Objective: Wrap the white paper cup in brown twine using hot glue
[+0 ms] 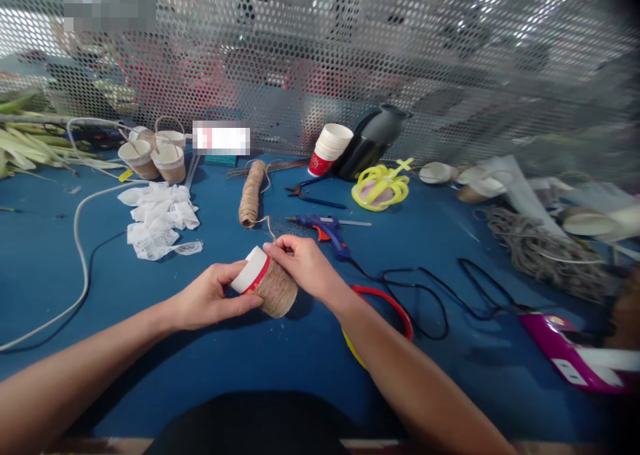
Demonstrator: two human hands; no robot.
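Note:
A paper cup (278,288), its lower part wrapped in brown twine and its white and red rim part bare, lies tilted between my hands. My left hand (213,295) grips it at the rim side, thumb and fingers on opposite sides. The fingers of my right hand (300,258) pinch the twine (271,227) at the cup's upper side. That strand runs back to a twine roll (251,194) lying on the blue table. Just beyond my right hand is a blue glue gun (327,228) with an orange trigger.
Twine-wrapped cups (169,162) and white lace (163,215) are at the left. Pliers (317,197), stacked cups (330,150), a dark flask (375,138) and a yellow woven piece (381,187) stand or lie behind. Black cable, grey cord (545,255) and a purple power strip (565,355) occupy the right.

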